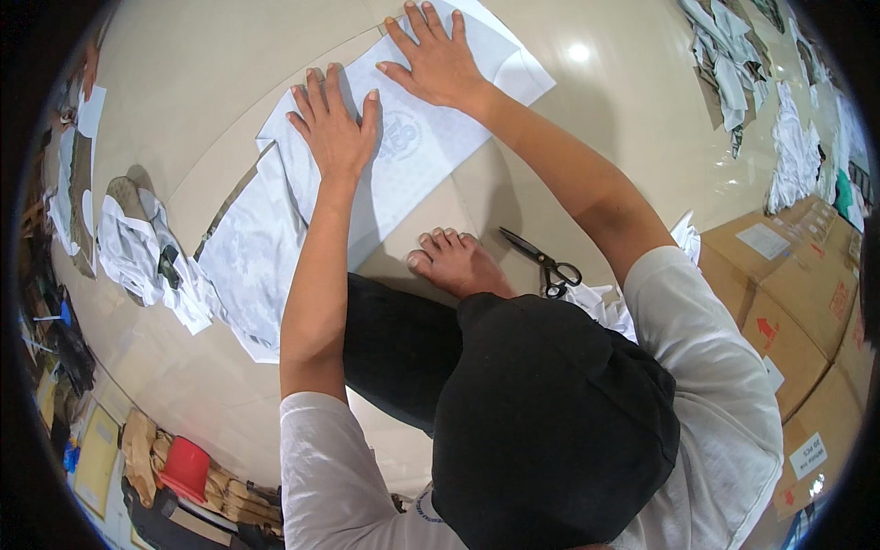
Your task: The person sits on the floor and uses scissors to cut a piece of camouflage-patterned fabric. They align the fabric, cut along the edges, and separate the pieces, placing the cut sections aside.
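Note:
A white sheet (pixel 431 147), cloth by its look, lies flat on the floor and has a faint round bluish print. My left hand (pixel 335 133) rests on its left part with fingers spread. Farther off and to the right, my right hand (pixel 440 62) presses flat on the same sheet, its fingers also apart. Another pale patterned cloth (pixel 257 247) with a dark edge lies along the left side, by my left forearm. Black-handled scissors (pixel 543 259) lie on the floor right of my bare foot (pixel 458 263); neither hand touches them.
Crumpled white cloth (pixel 600 310) lies beside the scissors. Cardboard boxes (pixel 779 284) stand at the right. Heaps of white and camouflage cloth (pixel 729 60) are at the far right, with a crumpled pile (pixel 128 243) at the left. A red container (pixel 185 467) stands at the lower left.

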Demonstrator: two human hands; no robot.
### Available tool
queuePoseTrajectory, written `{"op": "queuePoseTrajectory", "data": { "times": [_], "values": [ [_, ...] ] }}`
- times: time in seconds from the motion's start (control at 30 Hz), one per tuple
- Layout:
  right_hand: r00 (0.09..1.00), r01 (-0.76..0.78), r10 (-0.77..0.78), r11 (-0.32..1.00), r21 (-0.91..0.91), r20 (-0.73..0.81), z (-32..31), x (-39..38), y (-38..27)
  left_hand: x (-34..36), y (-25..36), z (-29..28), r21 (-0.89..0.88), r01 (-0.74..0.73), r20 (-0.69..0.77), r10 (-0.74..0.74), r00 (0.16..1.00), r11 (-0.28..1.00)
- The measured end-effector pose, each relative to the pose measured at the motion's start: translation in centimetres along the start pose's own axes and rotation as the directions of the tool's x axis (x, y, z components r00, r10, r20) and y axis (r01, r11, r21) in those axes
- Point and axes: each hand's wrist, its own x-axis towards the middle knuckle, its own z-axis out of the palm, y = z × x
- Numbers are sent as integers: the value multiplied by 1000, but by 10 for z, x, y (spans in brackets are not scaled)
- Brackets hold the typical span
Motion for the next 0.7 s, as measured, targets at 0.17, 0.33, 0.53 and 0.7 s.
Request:
{"op": "queuePoseTrajectory", "data": {
  "times": [0.17, 0.33, 0.53, 0.7],
  "values": [
    [997, -82, 82, 997, 5, 4, -10, 5, 15, -1, -1, 6, 143, -15, 60, 6, 998, 990],
    [991, -136, 136, 991, 4, -6, -16, 4, 26, -2, -1, 8, 135, -17, 44, 11, 999, 991],
    [974, -226, 225, 974, -13, -37, -18, -19, 31, 0, 1, 9, 123, 5, 65, -14, 998, 992],
    [934, -342, 339, 940, -8, -110, -21, -88, 47, -8, 24, 9, 64, -113, 90, 107, 990, 992]
  ]
}}
